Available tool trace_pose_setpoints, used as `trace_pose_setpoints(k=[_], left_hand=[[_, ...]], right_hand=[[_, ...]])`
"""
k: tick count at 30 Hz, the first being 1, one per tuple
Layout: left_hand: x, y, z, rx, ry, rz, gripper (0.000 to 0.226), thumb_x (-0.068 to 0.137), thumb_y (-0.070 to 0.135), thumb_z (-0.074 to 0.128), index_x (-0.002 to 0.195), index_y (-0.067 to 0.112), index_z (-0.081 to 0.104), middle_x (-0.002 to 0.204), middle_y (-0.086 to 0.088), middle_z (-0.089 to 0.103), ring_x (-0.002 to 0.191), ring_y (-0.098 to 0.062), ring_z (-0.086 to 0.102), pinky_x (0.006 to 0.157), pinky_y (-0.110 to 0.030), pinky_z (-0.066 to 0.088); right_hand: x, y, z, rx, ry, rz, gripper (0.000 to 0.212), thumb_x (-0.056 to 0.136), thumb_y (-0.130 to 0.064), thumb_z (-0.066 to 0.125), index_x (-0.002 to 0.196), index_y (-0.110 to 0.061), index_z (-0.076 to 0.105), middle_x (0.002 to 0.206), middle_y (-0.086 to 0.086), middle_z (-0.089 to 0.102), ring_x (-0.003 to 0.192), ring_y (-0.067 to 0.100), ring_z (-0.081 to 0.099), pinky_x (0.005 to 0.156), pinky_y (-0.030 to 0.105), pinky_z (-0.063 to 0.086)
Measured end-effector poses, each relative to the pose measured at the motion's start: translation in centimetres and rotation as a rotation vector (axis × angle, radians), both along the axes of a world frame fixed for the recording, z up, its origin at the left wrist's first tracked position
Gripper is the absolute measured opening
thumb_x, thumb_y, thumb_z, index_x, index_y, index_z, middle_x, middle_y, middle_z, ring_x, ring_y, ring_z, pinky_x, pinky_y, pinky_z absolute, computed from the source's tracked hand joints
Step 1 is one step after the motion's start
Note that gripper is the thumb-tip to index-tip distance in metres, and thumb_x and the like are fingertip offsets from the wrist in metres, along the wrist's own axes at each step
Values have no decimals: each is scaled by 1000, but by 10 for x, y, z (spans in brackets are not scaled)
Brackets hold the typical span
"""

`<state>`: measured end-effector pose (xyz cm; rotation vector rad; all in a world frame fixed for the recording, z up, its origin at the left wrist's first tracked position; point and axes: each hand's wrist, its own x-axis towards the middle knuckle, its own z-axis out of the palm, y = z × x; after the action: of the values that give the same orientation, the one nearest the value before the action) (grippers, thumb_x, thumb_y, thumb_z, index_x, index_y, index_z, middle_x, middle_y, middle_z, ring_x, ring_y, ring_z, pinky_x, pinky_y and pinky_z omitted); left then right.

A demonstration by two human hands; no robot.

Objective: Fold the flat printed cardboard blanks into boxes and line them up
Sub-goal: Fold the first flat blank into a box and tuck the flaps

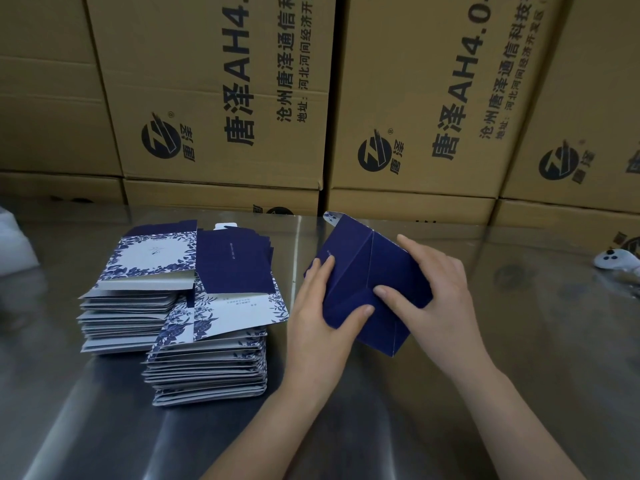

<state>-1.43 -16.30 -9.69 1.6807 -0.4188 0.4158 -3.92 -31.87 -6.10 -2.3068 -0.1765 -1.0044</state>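
A dark blue half-folded box [356,268] is held tilted above the steel table [519,323], right of centre. My left hand [320,313] grips its left side, thumb on the near face and fingers on the upper edge. My right hand [433,292] holds its right side, thumb pressing a folded flap. One flap with blue-and-white print sticks up at the box's far end. Two stacks of flat printed blanks lie to the left: a rear stack [138,271] and a front stack [211,362], with a blue blank [232,261] on top.
Large brown shipping cartons [221,98] form a wall along the table's far edge. A white controller [616,259] lies at the far right. Something white and blurred [14,244] sits at the left edge.
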Motion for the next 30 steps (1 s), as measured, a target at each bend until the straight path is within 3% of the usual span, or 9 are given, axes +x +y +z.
trace_pose_setpoints(k=[5, 9, 13, 17, 20, 23, 25, 28, 30], left_hand=[[1, 2, 1, 13, -35, -26, 80, 81, 30, 77, 147, 39, 33, 158, 18, 23, 145, 2, 19, 113, -43, 37], [1, 1, -1, 125, -198, 16, 80, 85, 27, 75, 146, 43, 26, 159, 19, 16, 149, 0, 5, 122, -37, 20], [2, 1, -5, 264, -474, 102, 69, 84, 17, 73, 144, 21, 40, 159, -4, 24, 151, -21, 11, 121, -25, 12], [-4, -2, -3, 277, -670, 57, 49, 89, 27, 66, 134, 10, 57, 154, -12, 36, 149, -29, 21, 120, -33, 19], [-10, -2, 2, 150, -710, -9, 44, 92, 25, 56, 134, 11, 52, 153, -14, 35, 145, -31, 29, 117, -37, 26], [-12, -2, 6, -126, -612, 12, 46, 92, 20, 50, 137, 15, 44, 152, -10, 34, 142, -31, 33, 114, -48, 31], [-10, -2, 7, -280, -466, 77, 47, 92, 25, 48, 138, 27, 41, 152, -4, 32, 144, -28, 30, 115, -53, 30], [-3, 1, 9, -421, -157, 141, 57, 85, 46, 53, 137, 44, 29, 153, 12, 26, 145, -6, 23, 119, -40, 25], [4, 7, 11, -513, 70, 29, 72, 78, 57, 59, 140, 45, 25, 154, 18, 25, 143, -1, 25, 115, -32, 28]], right_hand=[[-4, 0, 3, 134, -3, 103, 46, 87, -57, 60, 129, -43, 48, 127, -25, 52, 123, -4, 40, 95, 14, 34], [-7, 3, 6, 313, 7, 228, 47, 78, -61, 57, 119, -40, 55, 114, -28, 59, 111, -3, 55, 84, 14, 47], [-2, 3, 3, 426, 94, 186, 52, 70, -74, 55, 115, -49, 52, 118, -25, 58, 121, 3, 49, 101, 35, 42], [4, 3, 1, 707, 130, 267, 46, 76, -52, 73, 115, -35, 56, 110, -18, 66, 108, 2, 60, 94, 32, 47], [8, -1, -4, 914, 163, 336, 29, 87, -36, 67, 114, -28, 61, 109, -8, 71, 106, 13, 66, 86, 32, 54], [12, -1, -8, 1085, 174, 400, 25, 95, -31, 58, 118, -25, 63, 112, -5, 71, 102, 14, 68, 76, 30, 54], [15, -1, -9, 1242, 172, 471, 28, 97, -31, 52, 123, -22, 61, 108, -3, 72, 89, 11, 70, 68, 29, 55], [17, -4, -11, 1460, 190, 563, 33, 97, -35, 49, 125, -21, 62, 110, -1, 72, 86, 12, 70, 66, 28, 57], [18, -6, -13, 1515, 201, 594, 31, 95, -36, 50, 111, -23, 73, 111, -1, 73, 91, 14, 71, 68, 28, 58]])
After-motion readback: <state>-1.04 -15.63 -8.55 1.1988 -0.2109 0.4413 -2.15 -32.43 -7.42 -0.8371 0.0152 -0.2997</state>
